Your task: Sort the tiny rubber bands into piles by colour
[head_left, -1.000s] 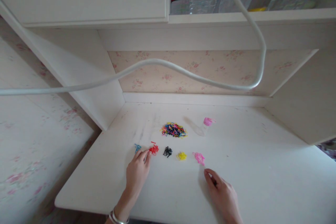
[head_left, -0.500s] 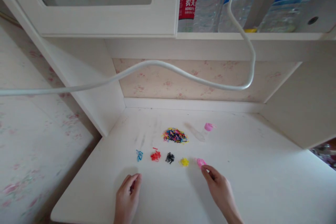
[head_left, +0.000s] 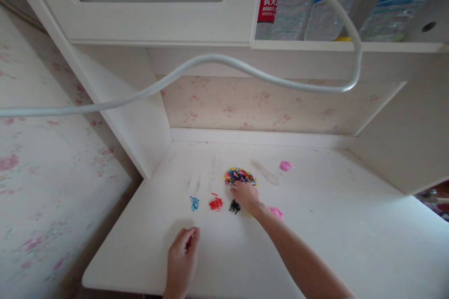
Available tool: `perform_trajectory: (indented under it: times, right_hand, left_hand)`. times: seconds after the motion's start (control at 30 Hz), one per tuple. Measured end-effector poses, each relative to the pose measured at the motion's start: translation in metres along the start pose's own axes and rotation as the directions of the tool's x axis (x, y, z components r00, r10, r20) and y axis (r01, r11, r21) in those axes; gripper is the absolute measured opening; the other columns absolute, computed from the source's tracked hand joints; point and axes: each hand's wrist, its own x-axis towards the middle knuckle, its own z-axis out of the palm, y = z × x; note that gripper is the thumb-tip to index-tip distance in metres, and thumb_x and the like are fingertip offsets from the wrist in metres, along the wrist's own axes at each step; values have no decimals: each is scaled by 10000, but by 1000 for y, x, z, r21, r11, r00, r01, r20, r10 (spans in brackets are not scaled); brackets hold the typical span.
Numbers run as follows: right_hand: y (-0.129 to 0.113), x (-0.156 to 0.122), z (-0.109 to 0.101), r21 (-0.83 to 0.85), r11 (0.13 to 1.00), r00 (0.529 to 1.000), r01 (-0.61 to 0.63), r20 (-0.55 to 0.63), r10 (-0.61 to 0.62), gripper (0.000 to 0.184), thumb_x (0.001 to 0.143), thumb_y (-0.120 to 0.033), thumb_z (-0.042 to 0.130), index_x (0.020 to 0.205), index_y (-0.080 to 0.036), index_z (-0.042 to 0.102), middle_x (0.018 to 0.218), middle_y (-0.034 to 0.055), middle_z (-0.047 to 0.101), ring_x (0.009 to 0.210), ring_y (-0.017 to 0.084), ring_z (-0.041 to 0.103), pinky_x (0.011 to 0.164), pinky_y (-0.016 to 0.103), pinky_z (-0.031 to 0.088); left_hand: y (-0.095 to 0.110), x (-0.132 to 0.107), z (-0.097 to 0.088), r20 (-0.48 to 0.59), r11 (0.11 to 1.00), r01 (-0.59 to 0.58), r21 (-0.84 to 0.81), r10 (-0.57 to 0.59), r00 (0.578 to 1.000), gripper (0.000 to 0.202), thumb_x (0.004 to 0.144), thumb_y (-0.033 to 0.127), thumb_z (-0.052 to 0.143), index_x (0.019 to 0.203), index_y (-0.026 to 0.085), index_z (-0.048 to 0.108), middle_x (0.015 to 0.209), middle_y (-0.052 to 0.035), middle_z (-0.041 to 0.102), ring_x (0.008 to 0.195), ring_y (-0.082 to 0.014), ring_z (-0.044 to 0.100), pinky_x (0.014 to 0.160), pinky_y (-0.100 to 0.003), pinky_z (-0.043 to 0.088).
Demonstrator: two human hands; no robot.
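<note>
A pile of multicoloured small rubber bands (head_left: 241, 175) lies on the white table. My right hand (head_left: 246, 195) reaches to the front edge of this pile, fingertips bent down together at the bands; what they pinch is hidden. Under and beside that hand are small heaps of black bands (head_left: 235, 206) and yellow bands (head_left: 249, 214), the yellow mostly covered. Pink bands (head_left: 277, 213) lie right of my forearm. Further left are red bands (head_left: 216, 203) and blue bands (head_left: 194, 203). My left hand (head_left: 183, 252) rests closed near the front, its contents, if any, hidden.
A clear container with a pink cap (head_left: 286, 166) lies behind the pile, to the right. A white cable (head_left: 217, 59) hangs across the view above the table (head_left: 336, 243). Water bottles (head_left: 326, 9) stand on the shelf overhead. Side panels border the table at left and right.
My right hand has left the pink bands and moved left and away from me to the multicoloured pile. My left hand stays closed near the front. The view has shifted slightly.
</note>
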Motion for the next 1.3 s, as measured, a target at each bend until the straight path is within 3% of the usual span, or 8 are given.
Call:
perform_trajectory:
  times: [0.13, 0.37, 0.57, 0.73, 1.1, 1.3]
  right_hand:
    - [-5, 9, 5, -23, 1000, 1000, 4, -7, -4, 348, 881, -383, 402, 1012, -211, 675, 1006, 105, 688, 950, 223, 631, 772, 308, 451]
    - [-3, 8, 6, -47, 999, 999, -5, -38, 3, 390, 919, -295, 311, 992, -197, 681, 998, 122, 689, 947, 214, 637, 780, 308, 447]
    - [-5, 9, 6, -47, 999, 998, -5, -59, 2, 384, 902, -372, 348, 996, -204, 680, 991, 122, 690, 932, 233, 640, 762, 322, 456]
    - [-8, 9, 6, -32, 999, 996, -10, -84, 7, 352, 886, -305, 363, 957, -177, 684, 971, 132, 692, 905, 245, 645, 751, 331, 451]
    - [6, -3, -2, 76, 997, 999, 23, -50, -19, 366, 876, -266, 356, 885, -197, 716, 875, 67, 719, 816, 159, 650, 623, 213, 380]
    - [-22, -24, -2, 89, 985, 989, 148, -39, -145, 378, 889, -313, 353, 886, -223, 720, 846, 50, 725, 776, 150, 654, 608, 209, 365]
  left_hand:
    - [0, 1, 0, 23, 1000, 13, -8, -12, 1000, 310, 882, 422, 449, 797, 199, 647, 654, 3, 573, 597, -128, 559, 582, -212, 452]
    - [1, 4, 2, 44, 1000, -1, 9, 1, 999, 344, 890, 446, 428, 782, 206, 649, 650, -10, 584, 594, -135, 556, 571, -220, 454]
    - [1, 5, 3, 35, 999, -25, 31, 24, 999, 330, 890, 434, 434, 790, 222, 665, 647, -1, 591, 584, -130, 560, 574, -214, 453]
    - [1, 5, 3, 55, 999, -20, 43, 18, 998, 320, 894, 425, 434, 830, 220, 671, 661, -1, 593, 592, -131, 563, 575, -219, 450]
    - [6, 6, 3, 69, 999, -13, 53, 9, 998, 306, 896, 390, 436, 767, 210, 647, 669, 0, 599, 595, -124, 572, 571, -203, 443]
    - [5, 7, 3, 86, 997, -43, 60, 38, 996, 298, 907, 365, 423, 853, 200, 665, 711, -11, 614, 629, -122, 583, 578, -196, 445]
